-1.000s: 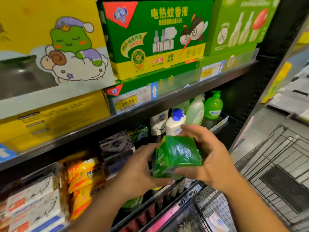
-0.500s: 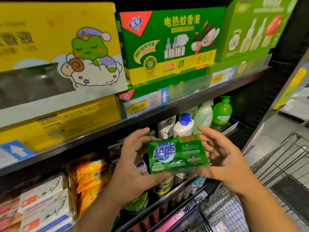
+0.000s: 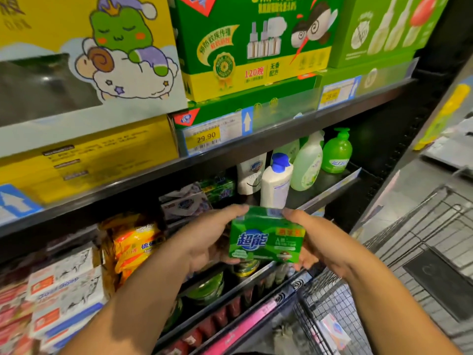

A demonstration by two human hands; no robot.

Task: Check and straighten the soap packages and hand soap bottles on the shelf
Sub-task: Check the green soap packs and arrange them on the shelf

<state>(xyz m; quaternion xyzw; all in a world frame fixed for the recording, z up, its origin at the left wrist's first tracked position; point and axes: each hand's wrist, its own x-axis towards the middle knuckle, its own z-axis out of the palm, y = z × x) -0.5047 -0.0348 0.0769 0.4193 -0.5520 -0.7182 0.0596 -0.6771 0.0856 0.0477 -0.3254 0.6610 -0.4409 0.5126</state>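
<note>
Held: one green soap package (image 3: 266, 239), level, printed face toward us, gripped at both ends. Our left hand (image 3: 204, 242) curls round its left end and our right hand (image 3: 325, 242) clasps its right end, so both hands are closed on the package. We hold it in the air in front of the shelf, touching nothing else.

Just above and beyond our hands: white bottle with blue cap (image 3: 275, 183), upright. To its right: pale green bottle (image 3: 307, 165), then green pump bottle (image 3: 336, 152), both upright.

Left of our left hand: orange-yellow soap packs (image 3: 133, 244). Farther left: white soap boxes (image 3: 64, 285).

Right of our right hand: wire cart (image 3: 435, 226).

Well above both hands: price tag (image 3: 204, 137) reading 29.90.
</note>
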